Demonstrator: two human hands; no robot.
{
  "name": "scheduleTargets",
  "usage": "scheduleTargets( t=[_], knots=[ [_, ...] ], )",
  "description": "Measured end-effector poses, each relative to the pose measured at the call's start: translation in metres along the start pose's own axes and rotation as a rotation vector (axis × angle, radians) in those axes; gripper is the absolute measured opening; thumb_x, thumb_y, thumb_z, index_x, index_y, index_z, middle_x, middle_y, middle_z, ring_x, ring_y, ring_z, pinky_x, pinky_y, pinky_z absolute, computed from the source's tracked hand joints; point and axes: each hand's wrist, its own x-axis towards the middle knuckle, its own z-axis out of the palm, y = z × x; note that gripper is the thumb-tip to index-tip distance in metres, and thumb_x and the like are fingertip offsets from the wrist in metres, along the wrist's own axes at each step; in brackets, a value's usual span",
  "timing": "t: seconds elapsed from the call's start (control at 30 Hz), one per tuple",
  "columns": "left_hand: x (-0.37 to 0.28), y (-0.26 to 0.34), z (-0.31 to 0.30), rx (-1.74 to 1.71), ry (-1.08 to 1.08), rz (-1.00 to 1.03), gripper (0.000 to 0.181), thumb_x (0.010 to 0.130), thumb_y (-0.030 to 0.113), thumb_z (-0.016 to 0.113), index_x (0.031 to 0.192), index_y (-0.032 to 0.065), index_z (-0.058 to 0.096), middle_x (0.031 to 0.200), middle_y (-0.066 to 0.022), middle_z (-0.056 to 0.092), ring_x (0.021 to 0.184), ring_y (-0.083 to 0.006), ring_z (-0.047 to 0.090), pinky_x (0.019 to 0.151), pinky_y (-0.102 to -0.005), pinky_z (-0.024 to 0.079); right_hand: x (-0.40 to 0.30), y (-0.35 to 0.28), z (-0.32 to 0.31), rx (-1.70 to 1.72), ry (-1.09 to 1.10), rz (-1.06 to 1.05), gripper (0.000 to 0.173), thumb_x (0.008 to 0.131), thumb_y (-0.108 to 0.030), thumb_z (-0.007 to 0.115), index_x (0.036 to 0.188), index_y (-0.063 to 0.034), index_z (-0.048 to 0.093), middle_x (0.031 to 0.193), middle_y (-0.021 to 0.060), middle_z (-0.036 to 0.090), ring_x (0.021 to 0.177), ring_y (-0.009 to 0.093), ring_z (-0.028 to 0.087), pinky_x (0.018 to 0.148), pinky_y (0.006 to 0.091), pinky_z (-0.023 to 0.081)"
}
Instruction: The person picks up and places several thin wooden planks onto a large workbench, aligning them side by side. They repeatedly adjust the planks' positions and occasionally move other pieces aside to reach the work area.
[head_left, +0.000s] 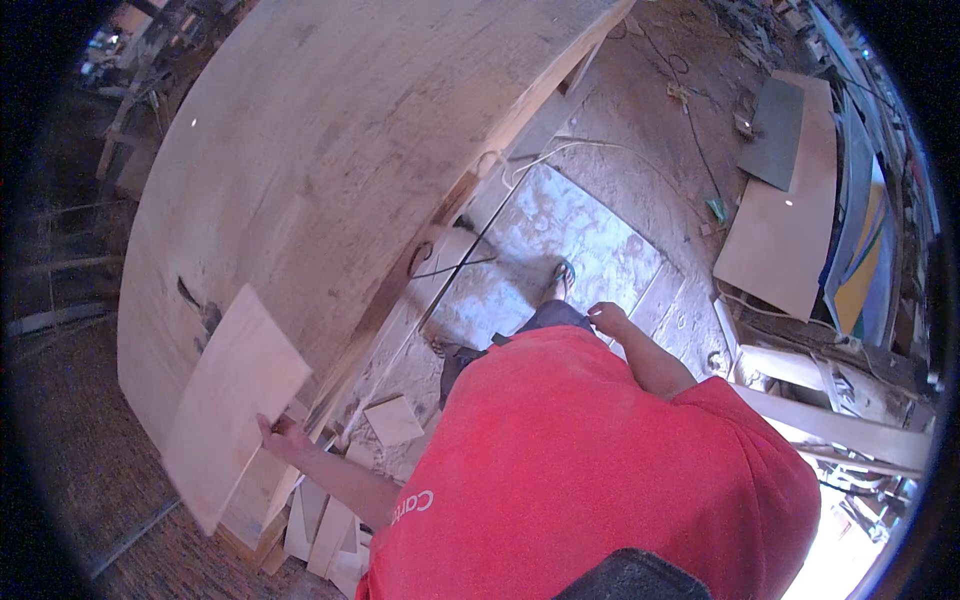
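My left hand (286, 441) grips the edge of a pale rectangular wooden panel (236, 397), thumb side showing. The panel is tilted over the near left corner of a large wooden-topped workbench (352, 127); whether it rests on the top is hard to tell. A dark slot or gouge (187, 291) marks the bench top just beyond the panel. Down by the dark shorts hangs my right hand (609, 319), its fingers partly curled. I cannot make out anything in it.
Sheet boards (776, 247) lean in a stack at the right. A pale cable (570, 142) and a dark cord (694, 142) cross the dusty floor. Wooden offcuts (326, 529) stand below the bench's near end. A square wooden piece (394, 420) lies near my legs.
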Motion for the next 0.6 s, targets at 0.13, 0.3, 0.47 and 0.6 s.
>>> scheduleTargets(
  t=[0.13,0.3,0.47,0.6],
  knots=[
    [-0.127,-0.006,0.108,0.2,-0.012,0.206,0.047,0.096,0.011,0.071,0.138,-0.0014,0.053,0.137,-0.0166,0.06,0.119,-0.0294,0.062,0.099,-0.0402,0.055,0.063,0.082,-0.067,-0.054,0.037,-0.182,0.039,0.084,-0.042,0.073,0.105,-0.0096,0.078,0.115,0.0163,0.074,0.108,0.037,0.068,0.097,0.0436,0.053],
    [-0.213,0.017,0.244,0.603,-0.154,0.248,0.047,0.099,0.018,0.07,0.139,0.0021,0.052,0.137,-0.0135,0.06,0.118,-0.0276,0.062,0.098,-0.0405,0.054,0.111,0.147,-0.172,0.277,0.311,-0.036,0.038,0.089,-0.031,0.072,0.113,-0.0028,0.074,0.094,0.0152,0.073,0.079,0.023,0.071,0.064,0.0382,0.055],
    [-0.202,-0.022,0.366,0.711,-0.435,0.292,0.026,0.099,0.026,0.073,0.108,0.0024,0.069,0.1,-0.0042,0.068,0.09,-0.0169,0.063,0.08,-0.0322,0.053,0.118,0.156,-0.237,0.635,0.359,0.204,0.038,0.088,-0.03,0.07,0.114,-0.0039,0.073,0.091,0.0109,0.071,0.074,0.019,0.068,0.054,0.0341,0.048],
    [-0.171,-0.108,0.46,0.967,-0.606,0.288,0.023,0.098,0.025,0.073,0.089,0.0048,0.072,0.078,0.004,0.059,0.074,-0.011,0.053,0.068,-0.0292,0.046,0.104,0.169,-0.214,0.734,0.414,0.195,0.036,0.09,-0.031,0.071,0.114,-0.0051,0.074,0.09,0.0099,0.071,0.07,0.019,0.066,0.053,0.0328,0.047]
  ],
)
